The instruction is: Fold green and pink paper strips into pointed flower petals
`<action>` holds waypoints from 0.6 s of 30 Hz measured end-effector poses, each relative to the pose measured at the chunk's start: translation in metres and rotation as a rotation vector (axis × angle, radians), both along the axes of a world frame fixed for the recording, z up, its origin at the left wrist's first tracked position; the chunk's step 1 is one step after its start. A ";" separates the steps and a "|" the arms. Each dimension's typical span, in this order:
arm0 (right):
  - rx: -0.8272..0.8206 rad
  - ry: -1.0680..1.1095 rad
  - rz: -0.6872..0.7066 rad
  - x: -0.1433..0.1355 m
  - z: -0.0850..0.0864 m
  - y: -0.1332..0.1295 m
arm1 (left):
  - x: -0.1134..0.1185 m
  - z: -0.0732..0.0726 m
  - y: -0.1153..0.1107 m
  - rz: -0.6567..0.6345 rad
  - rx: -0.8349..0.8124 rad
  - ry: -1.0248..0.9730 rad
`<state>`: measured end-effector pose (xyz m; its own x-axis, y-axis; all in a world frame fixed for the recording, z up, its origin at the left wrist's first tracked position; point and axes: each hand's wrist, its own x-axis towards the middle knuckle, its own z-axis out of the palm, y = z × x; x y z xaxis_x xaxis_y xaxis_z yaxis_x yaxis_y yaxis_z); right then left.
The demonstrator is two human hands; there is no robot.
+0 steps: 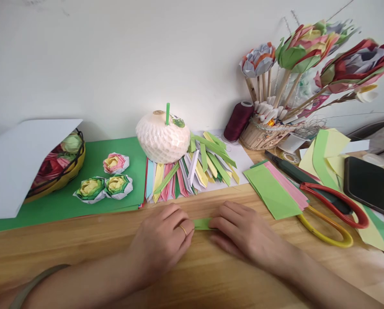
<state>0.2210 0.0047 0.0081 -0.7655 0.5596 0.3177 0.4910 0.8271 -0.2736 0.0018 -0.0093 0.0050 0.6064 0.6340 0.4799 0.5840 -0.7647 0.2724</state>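
Observation:
A narrow strip of green paper (202, 224) lies low over the wooden table between my two hands. My left hand (166, 235), with a ring on one finger, is closed on the strip's left end. On the other end my right hand (240, 227) has its fingers curled down, pressed on the paper. Both hands hide the strip's ends. Just behind them are many folded paper pieces (192, 169) in green, yellow, pink and white. To the right of my right hand lies a stack of green and pink paper rectangles (272, 191).
Red-and-yellow-handled scissors (336, 201), a dark cutter (285, 166) and a phone (369, 184) lie right. A white textured container (163, 135) with a green straw stands behind. Left are paper flowers (116, 185) on green sheets (95, 150). A basket (258, 134) of flowers and purple thread (239, 121) stand back right.

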 end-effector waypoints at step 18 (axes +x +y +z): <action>-0.253 0.045 -0.186 -0.008 -0.003 0.001 | 0.001 0.004 0.000 0.233 -0.417 0.001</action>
